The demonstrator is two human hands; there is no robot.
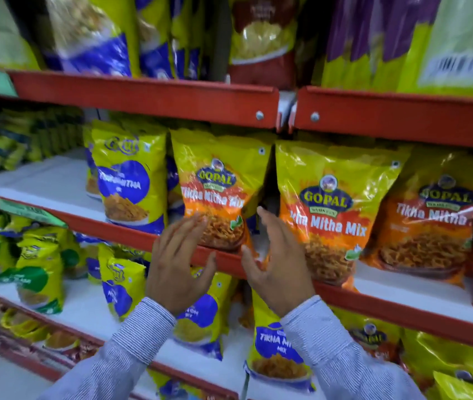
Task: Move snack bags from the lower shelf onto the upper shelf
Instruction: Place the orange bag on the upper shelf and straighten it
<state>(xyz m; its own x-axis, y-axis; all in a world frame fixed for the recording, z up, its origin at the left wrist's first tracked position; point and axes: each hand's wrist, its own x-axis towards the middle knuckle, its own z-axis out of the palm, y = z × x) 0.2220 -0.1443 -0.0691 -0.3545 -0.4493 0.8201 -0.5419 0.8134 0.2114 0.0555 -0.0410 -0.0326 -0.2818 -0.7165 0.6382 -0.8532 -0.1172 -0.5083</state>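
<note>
A yellow-and-orange Tikha Mitha Mix bag (pixel 218 186) stands upright on the middle shelf (pixel 56 180), just behind its red front lip. My left hand (pixel 182 264) is open, fingers spread, at the bag's lower left. My right hand (pixel 275 261) is open too, at the bag's lower right, in the gap beside a second orange bag (pixel 330 209). Neither hand holds anything. On the shelf below (pixel 85 310) stand yellow-and-blue bags (pixel 275 350), one partly hidden behind my right sleeve.
A third orange bag (pixel 428 217) stands at the right, and a yellow-and-blue bag (pixel 131 180) stands left of the middle one. A red shelf lip (pixel 148 93) runs overhead with more bags above. Green-labelled bags (pixel 39 272) fill the lower left.
</note>
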